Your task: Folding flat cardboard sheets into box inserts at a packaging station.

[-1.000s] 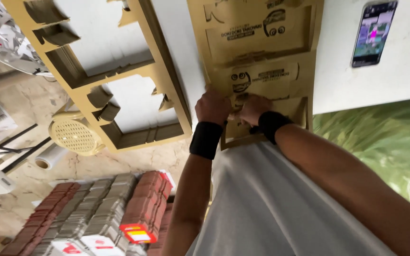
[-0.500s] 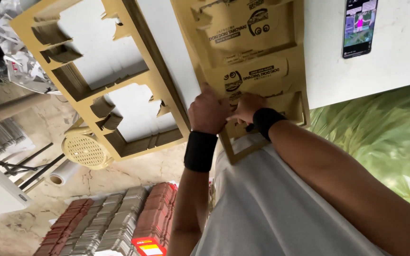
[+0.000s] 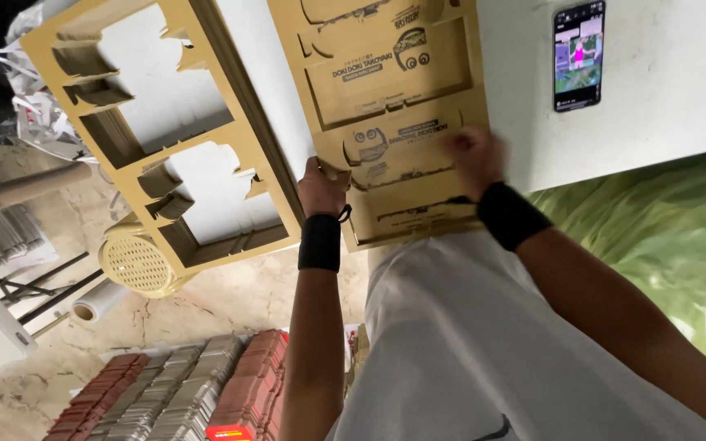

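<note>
The printed die-cut cardboard sheet point(image 3: 386, 114) lies on the white table point(image 3: 663, 122), its near end hanging over the table's edge toward the person. The left hand point(image 3: 323, 186) is clenched on that sheet's near left edge, thumb side up, and the right hand point(image 3: 474, 157), blurred, presses on the sheet's right side near the edge; whether its fingers pinch the card or only rest flat on it cannot be told. Left of the sheet, a punched-out cardboard frame point(image 3: 165, 139) with empty windows leans half off the table, above a round perforated cover point(image 3: 136, 263) on the floor. A smartphone point(image 3: 578, 55) lies right of the sheet, well apart from it. The risks, as I judge them: the pre-cut panels could tear along the wrong line if pulled unevenly, the overhanging sheet could buckle or slip from a one-sided grip, and the leaning frame looks liable to slide down onto the stacked packs point(image 3: 181, 396) below the sheet.
</note>
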